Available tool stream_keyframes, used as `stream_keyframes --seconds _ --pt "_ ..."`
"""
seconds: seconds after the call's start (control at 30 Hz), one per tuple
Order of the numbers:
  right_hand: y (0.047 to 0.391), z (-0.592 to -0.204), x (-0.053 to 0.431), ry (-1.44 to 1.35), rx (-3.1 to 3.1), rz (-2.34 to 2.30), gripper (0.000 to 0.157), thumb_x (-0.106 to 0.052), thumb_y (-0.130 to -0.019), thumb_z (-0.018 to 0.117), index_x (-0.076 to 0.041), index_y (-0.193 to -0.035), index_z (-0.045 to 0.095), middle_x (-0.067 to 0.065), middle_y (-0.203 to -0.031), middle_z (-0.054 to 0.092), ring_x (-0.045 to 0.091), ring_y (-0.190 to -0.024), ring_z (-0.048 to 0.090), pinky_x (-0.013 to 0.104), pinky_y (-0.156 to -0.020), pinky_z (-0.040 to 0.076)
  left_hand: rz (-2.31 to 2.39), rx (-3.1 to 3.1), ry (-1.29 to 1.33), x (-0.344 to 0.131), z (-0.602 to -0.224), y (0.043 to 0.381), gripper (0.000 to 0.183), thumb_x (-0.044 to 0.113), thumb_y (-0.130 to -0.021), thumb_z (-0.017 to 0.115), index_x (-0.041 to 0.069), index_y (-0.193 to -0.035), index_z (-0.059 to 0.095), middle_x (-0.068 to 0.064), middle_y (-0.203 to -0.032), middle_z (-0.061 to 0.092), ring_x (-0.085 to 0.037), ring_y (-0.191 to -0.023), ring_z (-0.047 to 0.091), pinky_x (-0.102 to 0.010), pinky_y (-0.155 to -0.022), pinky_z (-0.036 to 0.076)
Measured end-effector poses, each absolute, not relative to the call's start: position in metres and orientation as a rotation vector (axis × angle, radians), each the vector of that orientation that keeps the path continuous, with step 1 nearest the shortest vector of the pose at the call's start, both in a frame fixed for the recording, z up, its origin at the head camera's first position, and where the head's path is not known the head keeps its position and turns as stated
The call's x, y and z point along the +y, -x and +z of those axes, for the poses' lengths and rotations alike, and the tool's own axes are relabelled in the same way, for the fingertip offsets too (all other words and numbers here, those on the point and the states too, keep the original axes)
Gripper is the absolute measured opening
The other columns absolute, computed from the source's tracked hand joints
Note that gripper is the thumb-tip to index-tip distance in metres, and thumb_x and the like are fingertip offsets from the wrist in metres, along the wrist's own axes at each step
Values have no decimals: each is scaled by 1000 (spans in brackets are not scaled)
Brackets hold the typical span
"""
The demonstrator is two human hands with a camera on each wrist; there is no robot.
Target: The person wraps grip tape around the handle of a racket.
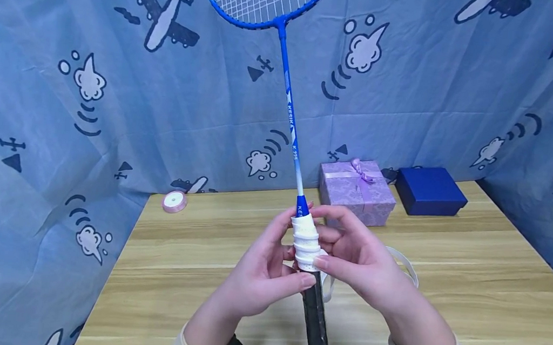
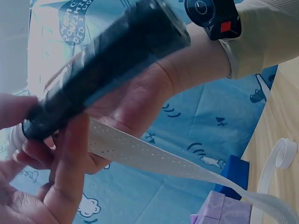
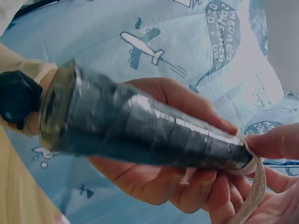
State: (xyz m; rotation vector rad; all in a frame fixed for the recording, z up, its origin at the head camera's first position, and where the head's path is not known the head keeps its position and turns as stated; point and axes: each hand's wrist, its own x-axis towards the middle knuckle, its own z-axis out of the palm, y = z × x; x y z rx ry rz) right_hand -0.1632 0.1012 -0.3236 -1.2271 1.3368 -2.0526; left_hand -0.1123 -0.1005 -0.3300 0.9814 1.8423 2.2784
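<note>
Partly cropped: racket (image 1: 292, 114) | partly hidden by right hand (image 1: 366, 258): white tape (image 1: 306, 242)

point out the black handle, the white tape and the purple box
black handle (image 1: 316, 319), head view, its lower part
white tape (image 2: 140, 155), left wrist view, its loose strip
purple box (image 1: 347, 191), head view, top of its lid

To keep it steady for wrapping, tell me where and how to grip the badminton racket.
The badminton racket is probably best gripped by its black handle, at the lower end, from the wearer's side: that straight length points toward the wearer, free of the left hand, right hand and white overgrip.
</note>
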Motion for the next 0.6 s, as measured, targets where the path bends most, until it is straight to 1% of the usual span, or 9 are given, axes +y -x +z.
stream_keyframes --seconds 0.07,0.17,0.23,0.3,0.37,0.43,0.53,0.6 --pt "162 -324 101 1205 1406 -2058 60 20 -96 49 -6 -148 35 13 -130 66 21 -115 67 31 -90 62 2263 1932 -928 -100 -329 111 85 -11 -90 66 15 -161 26 -20 -147 33 -16 -92 62 -21 -69 62" --pt "162 -324 99 1206 1542 -2073 59 17 -96 53 -6 -148 37 15 -126 65 22 -110 67 29 -88 61 2220 2136 -752 -97 -327 108 89 -6 -89 72 27 -160 30 -12 -145 39 -16 -89 66 -25 -64 63" --pt "161 -325 97 1201 1643 -2074 58 14 -96 57 -7 -147 39 16 -122 64 23 -106 66 27 -86 60 2185 2243 -635 -95 -326 106 92 -2 -88 76 34 -158 30 -8 -145 40 -16 -88 69 -30 -62 64" --pt "160 -325 95 1185 1731 -2067 57 10 -96 62 -7 -146 41 16 -118 63 25 -103 64 26 -84 59 2152 2314 -546 -92 -326 105 95 0 -87 78 39 -157 28 -6 -144 42 -15 -87 71 -33 -62 64" --pt "159 -326 93 1165 1782 -2060 57 7 -96 65 -7 -145 42 16 -116 62 26 -101 64 26 -82 58 2136 2345 -514 -90 -326 105 96 0 -86 79 40 -157 28 -7 -143 43 -16 -85 71 -35 -62 65" --pt "159 -326 92 1162 1786 -2060 57 7 -95 66 -7 -145 42 16 -116 62 26 -100 64 26 -82 58 2132 2355 -516 -90 -326 105 96 -2 -87 78 41 -156 29 -7 -141 43 -15 -84 72 -37 -61 65" --pt "160 -327 93 1183 1742 -2071 56 11 -96 61 -6 -146 41 16 -117 63 24 -101 66 26 -82 59 2148 2333 -552 -91 -326 105 95 -4 -86 77 40 -156 31 -6 -140 42 -15 -82 71 -38 -59 65" --pt "161 -327 94 1184 1707 -2073 55 13 -97 57 -6 -146 42 16 -119 64 23 -104 67 26 -86 59 2167 2300 -578 -92 -326 105 96 -5 -86 77 39 -157 31 -7 -141 41 -16 -84 71 -39 -59 65"
